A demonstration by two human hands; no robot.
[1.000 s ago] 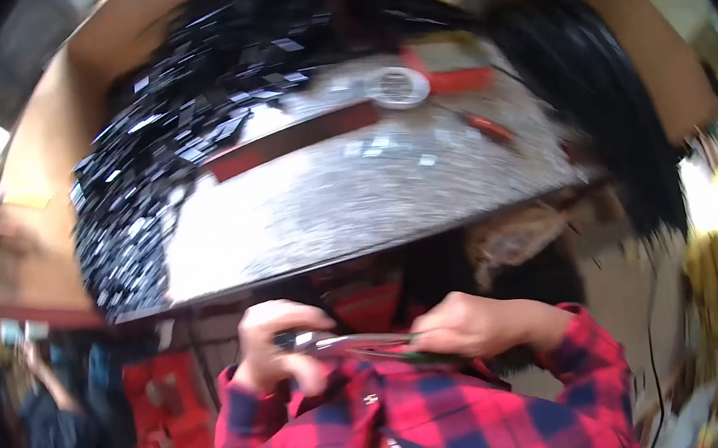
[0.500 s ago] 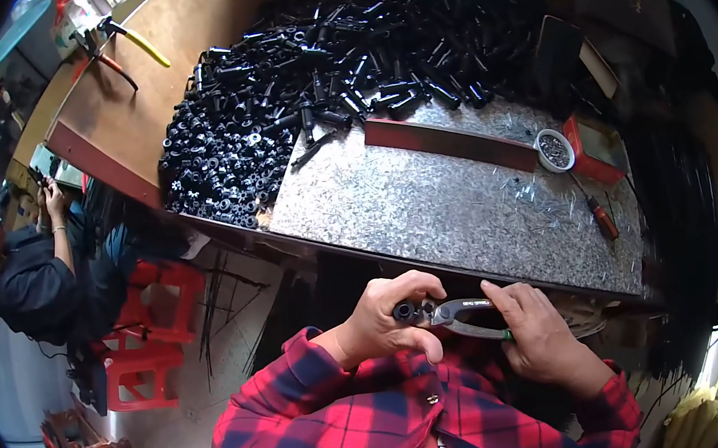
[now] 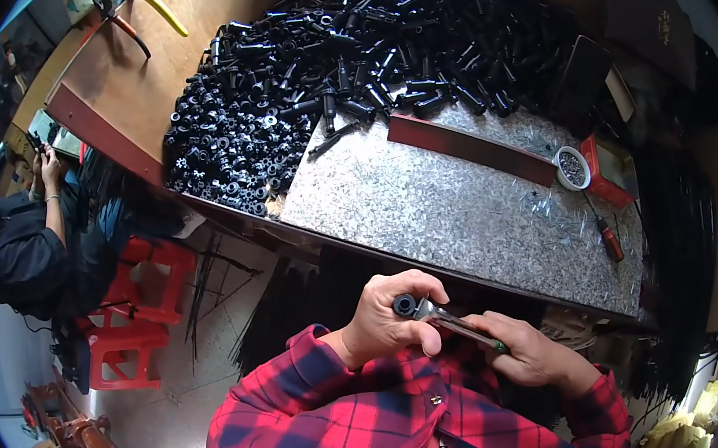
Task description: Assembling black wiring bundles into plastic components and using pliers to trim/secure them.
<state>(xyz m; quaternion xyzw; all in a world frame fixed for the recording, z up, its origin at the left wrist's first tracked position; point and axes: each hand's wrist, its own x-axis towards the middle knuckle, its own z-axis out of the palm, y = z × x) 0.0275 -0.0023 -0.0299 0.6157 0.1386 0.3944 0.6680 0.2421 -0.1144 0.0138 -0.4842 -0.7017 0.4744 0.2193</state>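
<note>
In front of my chest, my left hand (image 3: 377, 321) is closed around a short black tubular piece (image 3: 405, 305), its round end showing between thumb and forefinger. My right hand (image 3: 526, 354) grips pliers (image 3: 461, 325), with a bit of green at the handle end. The pliers' head lies against or right beside the black piece; my left fingers partly hide the contact. Edge-on, the pliers do not show how far their jaws are apart.
Beyond my hands, a speckled slab (image 3: 373, 196) bears a dark red-edged bar (image 3: 470, 151), a white cup (image 3: 561, 181) of small metal bits, a red box (image 3: 609, 182) and a screwdriver (image 3: 610, 241). Black tubes (image 3: 426, 39) pile behind. A person (image 3: 13, 254) sits left by red stools (image 3: 131, 356).
My right hand has turned the pliers from showing two spread handles to nearly edge-on, and its fingers have closed further. My left hand keeps its hold. The whole view has tilted slightly.
</note>
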